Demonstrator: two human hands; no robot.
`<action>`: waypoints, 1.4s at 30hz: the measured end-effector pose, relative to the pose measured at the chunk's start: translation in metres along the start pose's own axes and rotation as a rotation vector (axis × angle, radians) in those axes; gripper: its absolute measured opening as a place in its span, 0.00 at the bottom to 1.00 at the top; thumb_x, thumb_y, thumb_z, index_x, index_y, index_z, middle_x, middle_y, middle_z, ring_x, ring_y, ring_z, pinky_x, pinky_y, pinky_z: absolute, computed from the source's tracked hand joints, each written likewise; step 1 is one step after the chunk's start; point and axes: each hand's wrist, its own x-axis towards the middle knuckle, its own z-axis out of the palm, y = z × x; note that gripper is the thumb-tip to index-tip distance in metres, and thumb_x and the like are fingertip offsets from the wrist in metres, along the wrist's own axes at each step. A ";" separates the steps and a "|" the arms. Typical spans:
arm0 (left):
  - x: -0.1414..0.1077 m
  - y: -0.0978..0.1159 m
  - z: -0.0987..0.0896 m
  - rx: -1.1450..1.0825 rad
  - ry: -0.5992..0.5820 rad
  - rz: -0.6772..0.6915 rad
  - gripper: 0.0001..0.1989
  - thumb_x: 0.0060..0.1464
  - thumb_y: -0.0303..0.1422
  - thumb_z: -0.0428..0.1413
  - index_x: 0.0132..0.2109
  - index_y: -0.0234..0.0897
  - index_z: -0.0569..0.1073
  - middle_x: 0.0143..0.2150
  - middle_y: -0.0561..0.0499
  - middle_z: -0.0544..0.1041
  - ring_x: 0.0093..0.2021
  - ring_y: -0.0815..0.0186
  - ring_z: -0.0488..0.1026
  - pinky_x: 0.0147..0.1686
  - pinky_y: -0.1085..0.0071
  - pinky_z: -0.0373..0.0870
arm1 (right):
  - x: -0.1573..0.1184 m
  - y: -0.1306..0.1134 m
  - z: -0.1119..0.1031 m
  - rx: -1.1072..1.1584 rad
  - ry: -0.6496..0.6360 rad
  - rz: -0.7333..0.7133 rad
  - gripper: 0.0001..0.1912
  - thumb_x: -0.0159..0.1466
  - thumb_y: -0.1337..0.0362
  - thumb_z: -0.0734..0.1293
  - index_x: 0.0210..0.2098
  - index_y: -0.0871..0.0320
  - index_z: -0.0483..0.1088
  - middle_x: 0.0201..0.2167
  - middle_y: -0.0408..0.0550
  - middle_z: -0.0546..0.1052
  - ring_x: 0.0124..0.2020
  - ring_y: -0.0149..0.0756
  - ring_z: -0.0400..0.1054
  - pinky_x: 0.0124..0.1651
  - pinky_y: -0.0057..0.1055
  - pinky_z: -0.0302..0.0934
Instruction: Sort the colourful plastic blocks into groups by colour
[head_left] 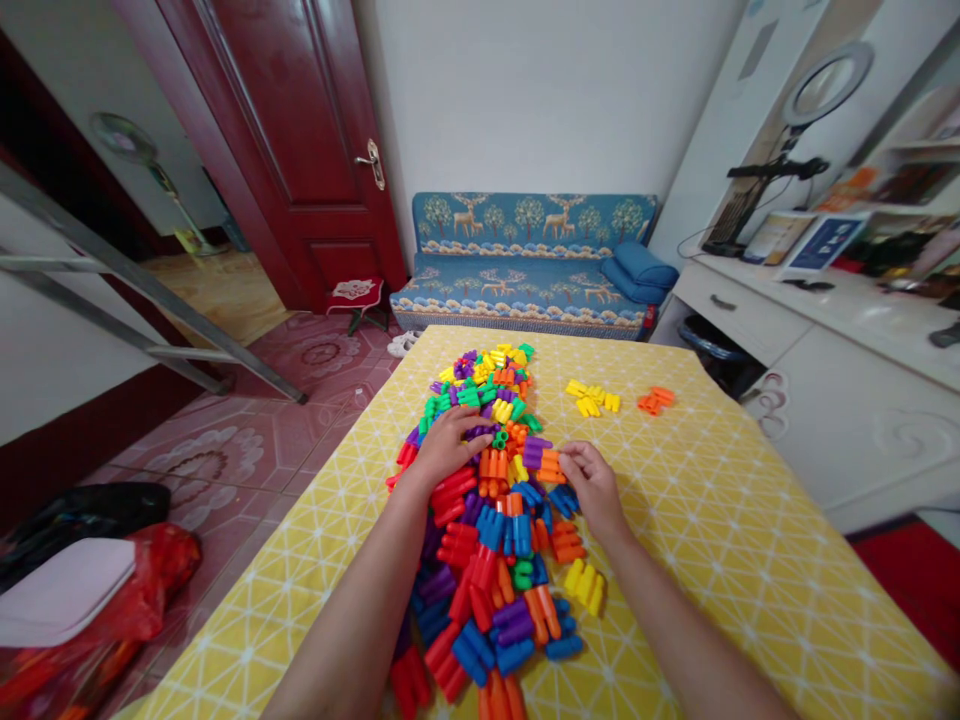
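A long pile of plastic blocks (517,540) in red, blue, orange, purple, green and yellow runs down the yellow patterned table (712,520). My left hand (452,447) rests on the pile's left side with its fingers spread over purple and green blocks; nothing is seen held in it. My right hand (592,480) is at the pile's right edge, thumb and fingers pinching an orange block (552,464) that touches a purple block (534,451). Right of the pile's far end lie a group of yellow blocks (592,397) and a small group of orange blocks (656,400).
A blue patterned sofa (525,270) stands beyond the table, with a red stool (355,294) to its left. On the right is a white desk (847,310) with a ring light (829,85). A metal ladder (150,290) and bags (161,575) are on the left.
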 end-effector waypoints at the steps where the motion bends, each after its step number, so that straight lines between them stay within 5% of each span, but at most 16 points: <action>1: -0.001 0.005 -0.004 0.019 -0.003 -0.010 0.20 0.58 0.46 0.53 0.54 0.47 0.74 0.60 0.47 0.70 0.62 0.55 0.63 0.62 0.53 0.57 | -0.002 -0.005 0.002 -0.001 -0.011 -0.005 0.14 0.60 0.52 0.67 0.38 0.55 0.67 0.31 0.44 0.76 0.34 0.36 0.71 0.38 0.31 0.65; 6: -0.014 0.046 -0.024 0.073 0.048 0.037 0.24 0.57 0.50 0.52 0.57 0.49 0.71 0.64 0.49 0.65 0.66 0.51 0.56 0.64 0.49 0.51 | -0.013 -0.025 0.017 -0.008 -0.054 -0.053 0.12 0.61 0.53 0.66 0.39 0.54 0.69 0.34 0.46 0.77 0.37 0.38 0.72 0.41 0.33 0.66; 12: -0.024 0.077 -0.013 -0.119 -0.089 0.081 0.19 0.58 0.43 0.53 0.54 0.45 0.74 0.49 0.48 0.79 0.48 0.58 0.75 0.47 0.66 0.71 | -0.017 -0.028 0.028 -0.079 -0.053 -0.129 0.10 0.62 0.56 0.65 0.38 0.54 0.70 0.34 0.45 0.77 0.37 0.37 0.72 0.41 0.32 0.66; 15: -0.025 0.062 -0.006 -0.152 0.098 -0.045 0.17 0.60 0.40 0.51 0.53 0.42 0.74 0.49 0.48 0.79 0.48 0.58 0.75 0.47 0.65 0.71 | 0.005 -0.016 -0.005 -0.151 0.158 -0.113 0.12 0.61 0.54 0.64 0.37 0.56 0.69 0.30 0.45 0.76 0.31 0.36 0.70 0.35 0.31 0.65; 18: -0.025 0.043 -0.006 -0.109 0.232 -0.057 0.19 0.61 0.40 0.50 0.57 0.42 0.71 0.52 0.47 0.75 0.53 0.58 0.71 0.53 0.62 0.67 | 0.032 0.007 -0.066 -0.350 0.413 -0.099 0.15 0.60 0.53 0.62 0.38 0.58 0.69 0.31 0.49 0.75 0.32 0.39 0.70 0.37 0.36 0.67; 22: -0.026 0.035 -0.002 0.025 0.175 0.038 0.27 0.57 0.42 0.54 0.63 0.48 0.64 0.64 0.46 0.63 0.64 0.53 0.58 0.62 0.53 0.56 | 0.039 0.034 -0.127 -0.950 0.393 -0.164 0.18 0.59 0.55 0.62 0.42 0.59 0.72 0.47 0.61 0.73 0.52 0.53 0.65 0.55 0.52 0.59; 25: -0.028 0.037 0.003 0.092 0.063 0.082 0.21 0.56 0.43 0.55 0.57 0.51 0.71 0.66 0.50 0.60 0.67 0.49 0.52 0.64 0.47 0.49 | 0.024 0.046 -0.132 -1.159 0.282 -0.295 0.23 0.63 0.54 0.59 0.53 0.58 0.69 0.63 0.61 0.60 0.63 0.55 0.53 0.61 0.52 0.52; 29: -0.030 0.039 0.009 0.159 -0.012 0.068 0.18 0.56 0.44 0.55 0.54 0.54 0.74 0.64 0.52 0.64 0.67 0.49 0.52 0.64 0.45 0.47 | 0.020 0.062 -0.126 -1.276 0.043 -0.220 0.30 0.64 0.52 0.57 0.59 0.65 0.63 0.64 0.65 0.57 0.67 0.57 0.45 0.64 0.53 0.48; 33: -0.030 0.040 0.010 0.196 -0.024 0.038 0.19 0.56 0.44 0.55 0.55 0.55 0.73 0.64 0.54 0.65 0.67 0.51 0.53 0.62 0.48 0.54 | 0.044 0.071 -0.143 -1.329 0.085 -0.122 0.36 0.65 0.51 0.55 0.61 0.77 0.58 0.63 0.70 0.59 0.67 0.55 0.46 0.66 0.49 0.45; 38: -0.030 0.039 0.009 0.196 -0.024 0.035 0.18 0.56 0.44 0.55 0.54 0.55 0.73 0.64 0.55 0.65 0.67 0.52 0.53 0.62 0.50 0.55 | 0.060 0.056 -0.153 -1.424 0.254 -0.110 0.30 0.67 0.51 0.51 0.57 0.66 0.65 0.63 0.63 0.60 0.66 0.50 0.48 0.65 0.46 0.45; 42: -0.030 0.037 0.010 0.193 -0.020 0.043 0.18 0.57 0.45 0.54 0.54 0.55 0.73 0.65 0.56 0.64 0.67 0.53 0.53 0.62 0.51 0.55 | 0.067 0.049 -0.150 -1.494 0.246 0.153 0.35 0.67 0.48 0.47 0.60 0.67 0.61 0.67 0.64 0.52 0.67 0.54 0.44 0.62 0.55 0.45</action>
